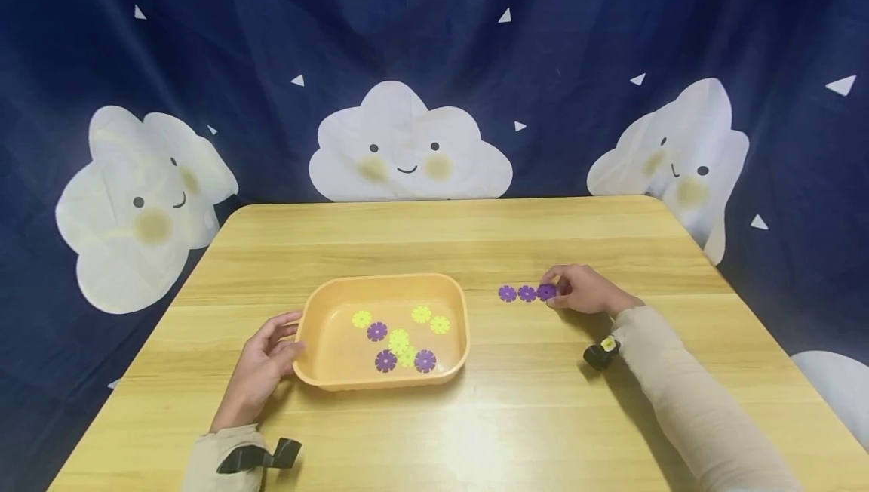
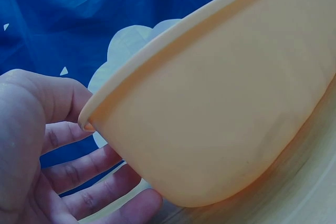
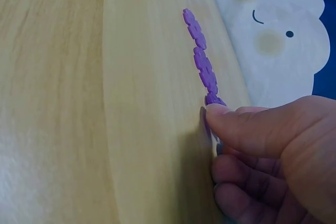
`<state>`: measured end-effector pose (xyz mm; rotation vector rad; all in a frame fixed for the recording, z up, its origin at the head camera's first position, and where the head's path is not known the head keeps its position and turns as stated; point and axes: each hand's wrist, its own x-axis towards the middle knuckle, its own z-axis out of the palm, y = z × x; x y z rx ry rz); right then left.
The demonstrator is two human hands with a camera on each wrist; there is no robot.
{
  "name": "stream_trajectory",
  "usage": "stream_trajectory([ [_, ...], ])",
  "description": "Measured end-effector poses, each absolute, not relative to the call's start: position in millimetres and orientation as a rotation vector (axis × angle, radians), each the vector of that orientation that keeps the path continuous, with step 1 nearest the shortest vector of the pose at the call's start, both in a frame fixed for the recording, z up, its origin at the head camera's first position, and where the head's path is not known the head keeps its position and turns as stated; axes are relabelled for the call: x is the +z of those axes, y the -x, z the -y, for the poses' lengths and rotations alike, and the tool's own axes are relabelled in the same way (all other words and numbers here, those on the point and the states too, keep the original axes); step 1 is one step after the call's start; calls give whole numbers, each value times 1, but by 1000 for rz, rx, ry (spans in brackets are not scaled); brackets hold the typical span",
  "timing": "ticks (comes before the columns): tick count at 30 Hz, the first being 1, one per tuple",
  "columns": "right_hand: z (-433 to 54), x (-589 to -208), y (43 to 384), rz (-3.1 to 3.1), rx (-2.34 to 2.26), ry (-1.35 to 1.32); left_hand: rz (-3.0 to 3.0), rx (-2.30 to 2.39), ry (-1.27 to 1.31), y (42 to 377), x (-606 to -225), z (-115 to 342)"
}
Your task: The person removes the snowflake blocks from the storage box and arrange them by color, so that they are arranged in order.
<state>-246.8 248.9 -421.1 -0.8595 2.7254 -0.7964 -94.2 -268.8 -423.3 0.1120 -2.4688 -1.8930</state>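
My left hand [image 1: 266, 352] grips the left end of an orange plastic basin [image 1: 382, 385], thumb at the rim and the other fingers along the outer wall. In the left wrist view the basin's side [image 2: 210, 98] fills much of the picture. My right hand [image 1: 582, 290] pinches a purple snowflake disc [image 1: 546, 292] between thumb and fingertips, close over the table. That disc stands at the right end of a row with two more purple discs, a middle one [image 1: 526, 293] and a left one [image 1: 507, 293]. The right wrist view shows this row [image 3: 202, 61] edge-on, its near end hidden by the thumb.
Inside the basin lie several yellow discs [image 1: 421, 315] and three purple discs [image 1: 425, 361]. The wooden table [image 1: 529, 416] reaches back to a dark blue curtain [image 1: 271, 9] with smiling white clouds. Black straps hang at both wrists.
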Motion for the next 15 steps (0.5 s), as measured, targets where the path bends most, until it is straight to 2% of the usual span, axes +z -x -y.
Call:
stream_trajectory([
  [15, -244, -418, 245, -2738, -780, 862, 2485, -1889, -126, 93, -424, 271],
])
